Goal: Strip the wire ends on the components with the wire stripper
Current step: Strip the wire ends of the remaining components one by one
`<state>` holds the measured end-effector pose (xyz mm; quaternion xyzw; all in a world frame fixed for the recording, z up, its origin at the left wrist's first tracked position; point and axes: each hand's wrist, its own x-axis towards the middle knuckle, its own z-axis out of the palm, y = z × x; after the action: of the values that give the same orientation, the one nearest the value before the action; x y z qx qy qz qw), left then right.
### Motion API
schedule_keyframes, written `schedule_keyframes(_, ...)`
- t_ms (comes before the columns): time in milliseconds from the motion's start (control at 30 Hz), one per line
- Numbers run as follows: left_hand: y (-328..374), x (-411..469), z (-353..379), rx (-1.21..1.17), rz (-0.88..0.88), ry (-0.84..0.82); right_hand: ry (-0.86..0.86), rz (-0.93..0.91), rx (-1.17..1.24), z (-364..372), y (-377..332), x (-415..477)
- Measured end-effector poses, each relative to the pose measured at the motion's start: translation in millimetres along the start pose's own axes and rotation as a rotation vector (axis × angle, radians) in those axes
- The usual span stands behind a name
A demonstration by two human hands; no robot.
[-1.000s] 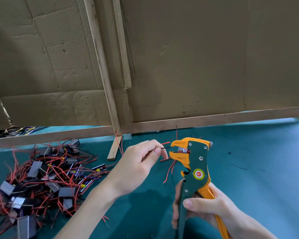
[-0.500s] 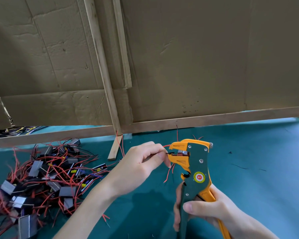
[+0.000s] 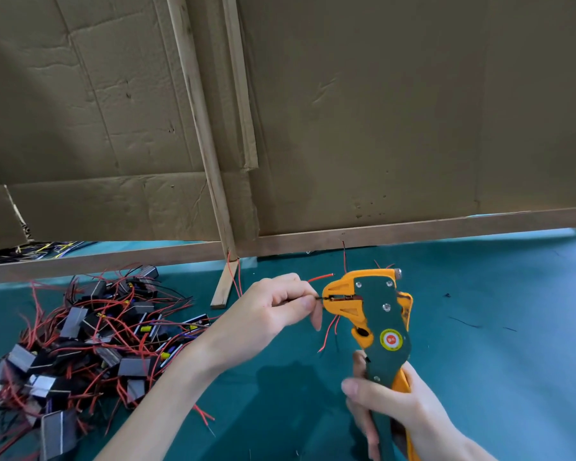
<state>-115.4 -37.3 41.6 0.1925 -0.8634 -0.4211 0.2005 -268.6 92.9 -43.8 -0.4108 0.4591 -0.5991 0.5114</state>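
Left hand [image 3: 273, 311] is near 6 o'clock in the view, with its fingers curled. Its thumb and first finger pinch a thin black wire [image 3: 316, 297]. The wire pokes out toward 3 o'clock and its tip goes into the mouth of the wire stripper [image 3: 376, 314]. The orange jaws sit close together round that tip. One red wire [image 3: 320, 278] sticks out past the fingers toward 2 o'clock, and more red wires [image 3: 326, 331] hang down from the hand toward 5 o'clock. I cannot tell what part is tucked inside the hand.

Right hand [image 3: 396, 407] is at 5 o'clock, low in the view. It is wrapped tight round the stripper's handles and holds the tool up, with the head pointing to 12 o'clock. The tool is dark green and orange, with a round red and yellow sticker on its side.

A big pile of components [image 3: 90, 334] lies at 8 o'clock on the teal table cover [image 3: 496, 327]. They are small grey and black blocks in a tangle of red and black wires. The pile is well apart from the stripper.

A short wooden stick [image 3: 225, 282] lies at 11 o'clock from the left hand. Brown cardboard walls [image 3: 379, 111] stand behind the table, from 9 o'clock round to 3 o'clock.
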Motion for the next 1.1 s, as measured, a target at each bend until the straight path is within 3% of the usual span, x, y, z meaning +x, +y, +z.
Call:
schedule_keyframes(67,-2.9,0.8,1.1,-0.001,-0.017,0.002,-0.019,0.026,-0.011,-2.9,1.9,0.6)
schedule_keyframes(200,-11.0,2.8,-1.0,-0.026,-0.066,0.07,-0.218,0.022,0.117,-9.6,-14.5,3.7)
schedule_keyframes(333,-16.3,8.6,-2.1,-0.034,-0.095,0.281,0.015,-0.031,0.259,-27.9,-20.8,11.8)
schedule_keyframes(533,8.0,58.7,21.1,-0.217,0.007,0.566,0.351,-0.039,0.31,-60.9,-25.6,23.2)
schedule_keyframes(800,0.3,113.4,91.0,-0.527,-0.303,0.363,0.397,-0.041,0.364,-78.0,-32.7,24.8)
schedule_keyframes(933,-16.0,98.3,101.6,-0.378,-0.311,0.251,0.344,0.021,0.381,-76.8,-31.3,25.0)
schedule_keyframes(1100,-29.6,73.0,76.6,-0.245,-0.276,0.305,0.256,0.087,0.404,-73.1,-30.9,24.5)
